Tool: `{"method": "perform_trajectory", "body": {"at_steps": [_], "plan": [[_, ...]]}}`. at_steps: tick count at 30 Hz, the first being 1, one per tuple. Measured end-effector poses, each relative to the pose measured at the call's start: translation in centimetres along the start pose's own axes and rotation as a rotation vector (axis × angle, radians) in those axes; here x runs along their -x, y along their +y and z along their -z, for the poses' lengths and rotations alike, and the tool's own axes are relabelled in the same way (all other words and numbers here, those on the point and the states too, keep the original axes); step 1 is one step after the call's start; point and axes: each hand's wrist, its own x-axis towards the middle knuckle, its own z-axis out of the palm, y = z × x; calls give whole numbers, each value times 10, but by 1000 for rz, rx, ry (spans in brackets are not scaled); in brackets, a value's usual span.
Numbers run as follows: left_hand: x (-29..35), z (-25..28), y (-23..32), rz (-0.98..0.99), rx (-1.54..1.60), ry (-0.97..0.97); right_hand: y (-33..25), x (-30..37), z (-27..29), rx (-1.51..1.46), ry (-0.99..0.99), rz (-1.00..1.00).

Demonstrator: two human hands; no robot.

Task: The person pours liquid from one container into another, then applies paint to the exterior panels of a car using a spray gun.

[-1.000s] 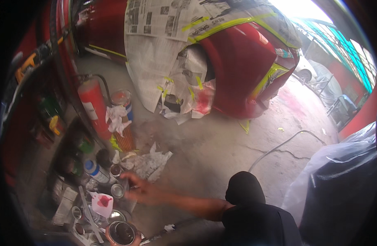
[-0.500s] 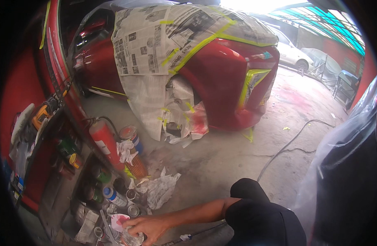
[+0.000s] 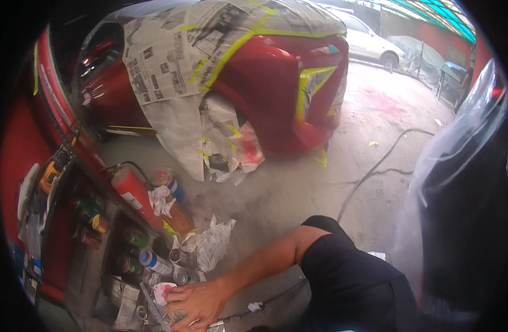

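My right hand [image 3: 196, 304] reaches in from the lower right, its back up and fingers curled down around a clear, shiny container, mostly hidden beneath them. Touching or just behind the fingertips is a white cup-like piece with red paint [image 3: 164, 292]. A pale flat stick [image 3: 153, 303] leans beside it. Small metal cans [image 3: 180, 275] and a blue-capped can [image 3: 154, 261] stand just beyond the hand. By the wrist, another metal tin [image 3: 216, 327] shows at the lower edge. My left hand is out of view.
A dark shelf with paint tins [image 3: 100, 223] stands left. Beyond are a red fire extinguisher [image 3: 133, 193], a pleated filter [image 3: 180, 218] and crumpled paper [image 3: 212, 243]. A red car [image 3: 276, 94] is masked with newspaper. A hose [image 3: 370, 171] crosses the floor; plastic sheeting [image 3: 425, 193] hangs right.
My view has shifted, so the car sits further left and higher. My right hand has turned more over the clear container, which showed more plainly before.
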Motion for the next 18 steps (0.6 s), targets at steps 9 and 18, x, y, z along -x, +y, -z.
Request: {"method": "perform_trajectory", "body": {"at_steps": [9, 18], "plan": [[-10, -3, 41, 21, 111, 144, -12, -1, 16, -53, 105, -37], [-62, -20, 130, -73, -73, 139, -13, -28, 85, 33, 170, -405]]}}
